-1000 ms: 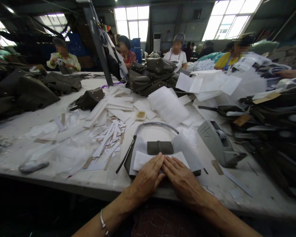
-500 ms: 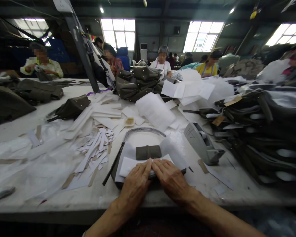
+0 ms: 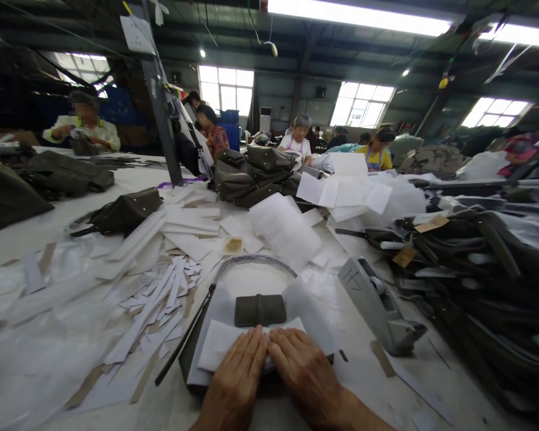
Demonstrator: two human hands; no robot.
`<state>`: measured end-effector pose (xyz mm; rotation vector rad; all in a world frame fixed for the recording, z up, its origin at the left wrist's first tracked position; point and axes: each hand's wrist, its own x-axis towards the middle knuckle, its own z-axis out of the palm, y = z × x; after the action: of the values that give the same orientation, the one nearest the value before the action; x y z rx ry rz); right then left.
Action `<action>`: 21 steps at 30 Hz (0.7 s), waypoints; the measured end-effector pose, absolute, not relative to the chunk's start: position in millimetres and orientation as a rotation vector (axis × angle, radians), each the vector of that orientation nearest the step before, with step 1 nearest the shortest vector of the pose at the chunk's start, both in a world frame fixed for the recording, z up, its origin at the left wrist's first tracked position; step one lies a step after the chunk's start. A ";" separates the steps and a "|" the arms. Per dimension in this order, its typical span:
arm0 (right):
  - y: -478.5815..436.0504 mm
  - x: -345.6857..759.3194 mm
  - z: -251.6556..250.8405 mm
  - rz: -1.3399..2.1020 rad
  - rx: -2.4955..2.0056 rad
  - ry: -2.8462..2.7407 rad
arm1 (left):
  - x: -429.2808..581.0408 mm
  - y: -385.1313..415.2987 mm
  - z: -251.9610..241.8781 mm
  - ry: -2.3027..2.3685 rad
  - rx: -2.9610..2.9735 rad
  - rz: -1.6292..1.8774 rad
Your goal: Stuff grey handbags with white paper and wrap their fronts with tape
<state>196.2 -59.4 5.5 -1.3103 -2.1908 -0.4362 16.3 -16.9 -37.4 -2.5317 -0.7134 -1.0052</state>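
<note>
Hands: left hand and right hand, both flat, fingers extended side by side, gripping nothing, pressing white paper onto olive handbag at near edge of table. Tape dispenser near right; paper strips just left.

Dim hall; glare from far windows and ceiling strip light; edges stretched, blurred.

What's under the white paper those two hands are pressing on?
A dark green bag lies under the white paper; its flap and handle peek out beyond. The left hand and right hand cover the paper's middle, so the bag's front there is hidden.
</note>
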 end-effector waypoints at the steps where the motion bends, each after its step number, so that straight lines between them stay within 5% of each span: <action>1: -58.7 196.2 3.2 -0.440 -1.295 -2.176 | 16.8 -17.2 -38.6 -0.712 -2.514 -1.033; 6: -57.0 204.3 -8.4 -0.311 -1.259 -2.151 | 14.4 -12.6 -38.7 -0.645 -2.530 -0.989; 13: -46.4 229.4 43.1 0.419 -1.343 -2.471 | 15.7 -6.5 -47.1 -0.598 -2.498 -0.968; 21: -50.5 227.9 32.0 0.276 -1.147 -2.393 | 25.1 -11.0 -53.6 -0.645 -2.409 -1.122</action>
<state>227.9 -50.5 32.0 -1.1471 -2.3933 0.2759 25.1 -11.0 -53.6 -2.4095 -0.6447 -1.1215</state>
